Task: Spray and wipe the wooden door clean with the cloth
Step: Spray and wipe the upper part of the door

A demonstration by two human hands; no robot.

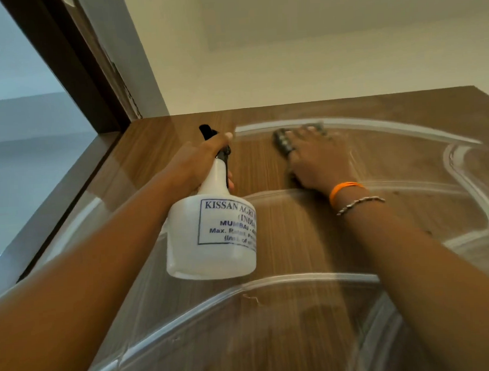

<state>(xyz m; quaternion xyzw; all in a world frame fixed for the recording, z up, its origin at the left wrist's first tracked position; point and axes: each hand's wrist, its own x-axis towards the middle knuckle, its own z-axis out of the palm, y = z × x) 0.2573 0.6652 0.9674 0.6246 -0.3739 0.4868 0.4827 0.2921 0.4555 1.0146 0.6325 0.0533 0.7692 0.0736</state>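
Step in hand looks like wiping near top of door [282,239]: better keep flat, even pressure w/ overlapping strokes along the grain. Right hand [318,159] lies with straight fingers pressing cloth [282,143] on door's far part. Left hand [197,165], its grip clenched round neck of spray bottle [212,234], is just left of cloth.

- The single head-worn camera is looking steeply upward along the wooden door [310,238], close to its surface.
- It is facing the door's top edge, with wall and ceiling [315,42] beyond.
- Both forearms are reaching up from the bottom corners.
- The dark door frame [73,66] is running along the left side.
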